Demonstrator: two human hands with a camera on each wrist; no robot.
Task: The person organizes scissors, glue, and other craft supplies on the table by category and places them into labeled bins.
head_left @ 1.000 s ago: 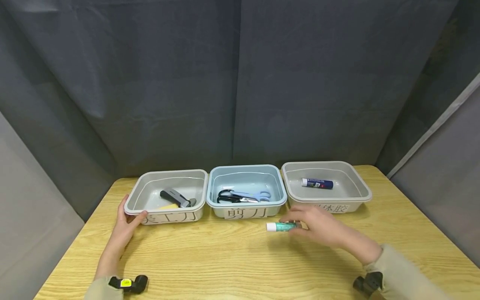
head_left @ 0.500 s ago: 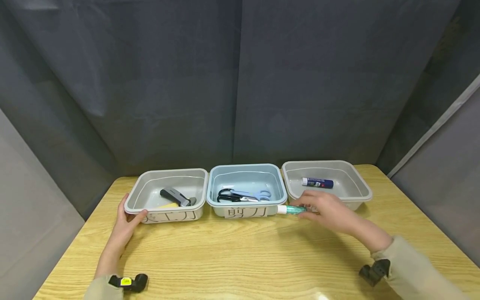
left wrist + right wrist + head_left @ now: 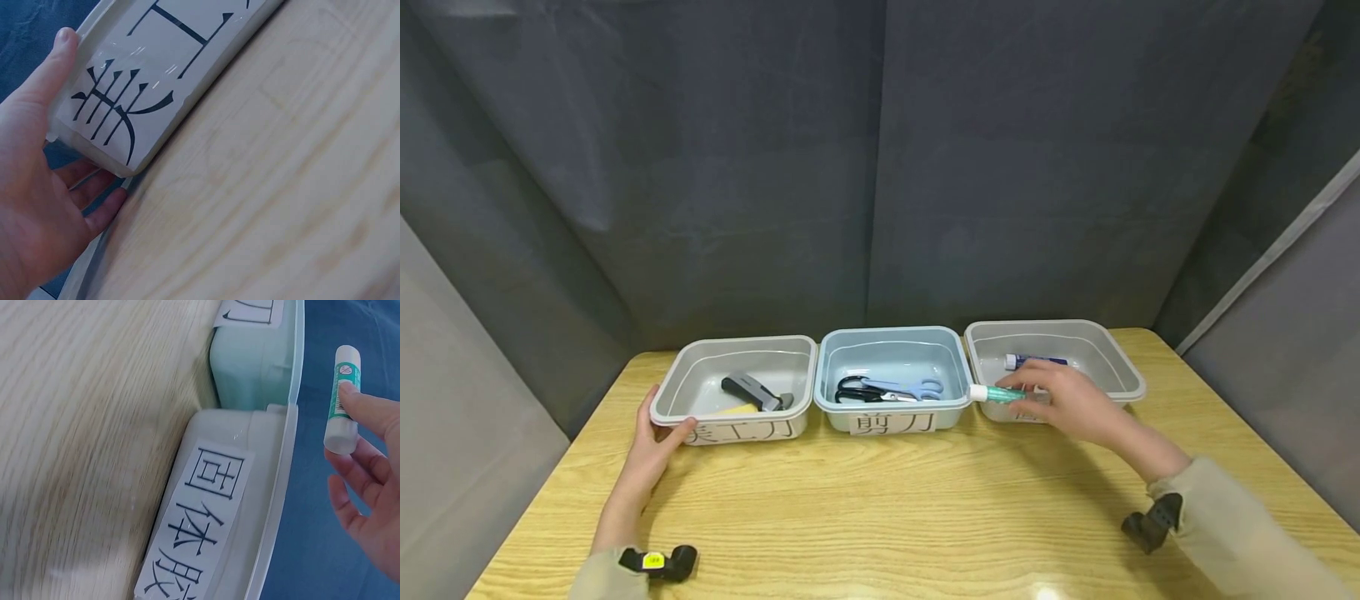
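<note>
In the head view my right hand [image 3: 1067,400] pinches a green glue stick [image 3: 997,394] with white ends between thumb and fingers. The glue stick is over the front rim of the right grey bin [image 3: 1041,332], its white end pointing left toward the blue bin [image 3: 891,343]. A dark blue glue stick [image 3: 1017,362] lies inside the right bin, partly hidden by my hand. My left hand [image 3: 651,446] holds the front left corner of the left grey bin [image 3: 745,352], with the thumb [image 3: 61,47] at the rim and the fingers around the side.
The left bin holds a grey-and-black utility knife [image 3: 748,390] and something yellow. Black-handled scissors [image 3: 853,394] and light blue scissors [image 3: 917,389] lie in the blue bin. Labels with Chinese characters front the bins. A dark curtain [image 3: 880,167] hangs behind the wooden table [image 3: 850,517].
My right hand has carried the green glue stick up, away and slightly right, from over the table to the right bin's front rim. My left hand has stayed at the left bin.
</note>
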